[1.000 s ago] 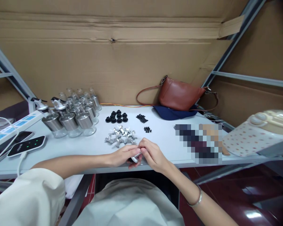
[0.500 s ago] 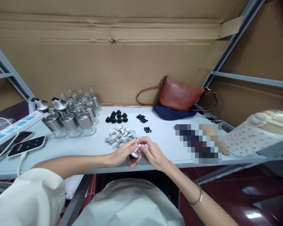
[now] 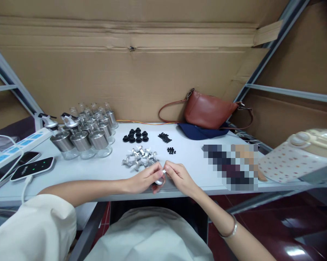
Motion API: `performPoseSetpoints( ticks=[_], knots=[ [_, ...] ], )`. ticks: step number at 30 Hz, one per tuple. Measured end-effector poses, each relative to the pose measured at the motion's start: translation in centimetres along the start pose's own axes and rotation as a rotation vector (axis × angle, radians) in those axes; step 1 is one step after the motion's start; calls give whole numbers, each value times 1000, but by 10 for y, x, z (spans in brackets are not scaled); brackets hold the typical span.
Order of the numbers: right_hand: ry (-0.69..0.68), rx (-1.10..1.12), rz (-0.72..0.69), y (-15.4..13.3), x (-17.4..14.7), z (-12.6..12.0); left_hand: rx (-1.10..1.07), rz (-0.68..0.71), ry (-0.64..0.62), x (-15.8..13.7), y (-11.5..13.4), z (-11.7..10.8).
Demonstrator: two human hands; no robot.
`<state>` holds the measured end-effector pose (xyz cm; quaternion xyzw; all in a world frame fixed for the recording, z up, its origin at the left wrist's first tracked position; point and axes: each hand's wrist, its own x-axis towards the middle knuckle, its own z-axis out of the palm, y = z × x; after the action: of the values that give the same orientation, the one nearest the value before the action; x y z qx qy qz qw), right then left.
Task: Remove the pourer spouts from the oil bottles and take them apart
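Observation:
A silver pour spout (image 3: 160, 181) is gripped in my left hand (image 3: 143, 178), close to the table's front edge. My right hand (image 3: 179, 177) pinches at the narrow tip of the same spout with thumb and forefinger; whether a small part is between them is hidden. Just beyond my hands lies a pile of silver pour spouts (image 3: 139, 158). Black stoppers (image 3: 136, 136) stand grouped behind that pile. To their right are flat black pieces (image 3: 164, 137), and nearer me a cluster of tiny black caps (image 3: 171, 150).
Glass bottles with steel sleeves (image 3: 80, 143) crowd the left; two carry spouts. A power strip (image 3: 21, 145) and a black-topped device (image 3: 32, 168) lie farther left. At the back right, a brown bag (image 3: 208, 110) rests on a navy cap (image 3: 201, 132). A spotted container (image 3: 279, 163) stands right.
My right fingers have closed more tightly around the spout's tip, and the spout has turned slightly in my left hand. The view has shifted a little.

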<state>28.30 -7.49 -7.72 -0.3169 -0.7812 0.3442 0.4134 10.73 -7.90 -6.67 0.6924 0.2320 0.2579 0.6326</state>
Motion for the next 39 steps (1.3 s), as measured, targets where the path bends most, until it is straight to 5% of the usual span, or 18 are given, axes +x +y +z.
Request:
performPoseSetpoints(
  ticks=[6, 13, 23, 27, 39],
  knots=[
    [110, 251, 186, 5, 1, -1, -19, -17, 1, 0, -1, 1],
    [317, 254, 165, 7, 3, -10, -64, -20, 19, -1, -1, 2],
    [317, -386, 215, 36, 0, -44, -57, -51, 23, -1, 2, 2],
    [318, -589, 105, 48, 2, -43, -49, -46, 17, -1, 2, 2],
    [286, -689, 75, 59, 2, -41, -51, -76, 19, -1, 1, 2]
  ],
)
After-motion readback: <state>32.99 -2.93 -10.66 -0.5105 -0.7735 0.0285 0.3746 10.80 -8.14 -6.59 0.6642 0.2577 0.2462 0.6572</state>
